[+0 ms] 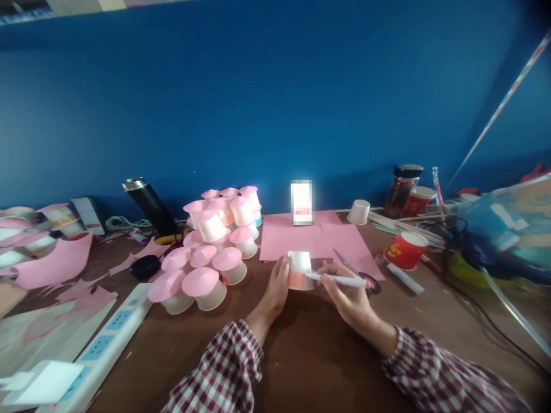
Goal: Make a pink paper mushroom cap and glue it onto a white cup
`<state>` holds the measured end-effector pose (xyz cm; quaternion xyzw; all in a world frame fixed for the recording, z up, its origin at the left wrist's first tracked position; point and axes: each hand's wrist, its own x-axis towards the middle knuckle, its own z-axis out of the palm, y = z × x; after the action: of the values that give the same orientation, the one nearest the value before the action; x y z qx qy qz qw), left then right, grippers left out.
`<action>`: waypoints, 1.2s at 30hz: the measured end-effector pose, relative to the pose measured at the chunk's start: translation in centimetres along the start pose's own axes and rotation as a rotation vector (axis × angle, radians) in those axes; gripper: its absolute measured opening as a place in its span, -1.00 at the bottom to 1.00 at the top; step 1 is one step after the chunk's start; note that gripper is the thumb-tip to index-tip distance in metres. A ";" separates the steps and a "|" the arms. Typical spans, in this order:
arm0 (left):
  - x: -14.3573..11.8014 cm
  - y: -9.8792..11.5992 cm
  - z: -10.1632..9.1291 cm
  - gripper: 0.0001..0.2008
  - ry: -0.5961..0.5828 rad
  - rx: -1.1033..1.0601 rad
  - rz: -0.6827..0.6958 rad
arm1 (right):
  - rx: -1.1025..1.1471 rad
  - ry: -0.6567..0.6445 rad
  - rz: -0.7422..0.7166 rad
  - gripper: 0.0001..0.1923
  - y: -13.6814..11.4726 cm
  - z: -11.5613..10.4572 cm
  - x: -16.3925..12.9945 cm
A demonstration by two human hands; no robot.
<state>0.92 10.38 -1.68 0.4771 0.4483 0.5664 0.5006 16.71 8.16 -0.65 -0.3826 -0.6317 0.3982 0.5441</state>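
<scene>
My left hand grips the side of an upside-down paper cup, white with an orange patch low on its side. In my right hand is a white marker pen, its tip at or very near the cup's right side. Whether the tip touches cannot be made out. Behind the cup lies pink paper in flat sheets. Scissors rest partly on that paper, partly hidden behind the pen and my right hand. Left of my left hand stand several paper cups with pink cone tops, some stacked.
A white power strip with a plugged-in charger lies at left, near pink scraps. A black bottle leans behind. Rightward are a red cup, a marker cap or tube, a white cup and a jar. Another person's hand shows at far left.
</scene>
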 end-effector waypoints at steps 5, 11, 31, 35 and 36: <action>-0.1 -0.1 -0.1 -0.57 -0.047 -0.031 0.002 | -0.019 0.003 -0.008 -0.88 0.0 0.0 0.0; -0.1 0.1 -0.1 -0.56 -0.023 -0.024 0.014 | -0.045 -0.021 -0.010 -0.86 0.0 -0.1 -0.1; -0.2 0.2 0.1 -0.55 -0.086 -0.056 0.027 | -0.047 0.026 0.018 -0.81 -0.3 0.0 0.0; -0.2 0.3 0.1 -0.56 -0.062 -0.057 0.019 | -0.020 0.037 0.038 -0.79 -0.6 0.1 0.0; -0.2 0.3 0.1 -0.56 -0.058 -0.046 0.021 | -0.016 0.033 0.040 -0.79 -0.6 0.1 0.0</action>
<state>1.01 10.17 -1.44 0.4863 0.4156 0.5677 0.5183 16.54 7.89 -0.13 -0.4060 -0.6181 0.3975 0.5433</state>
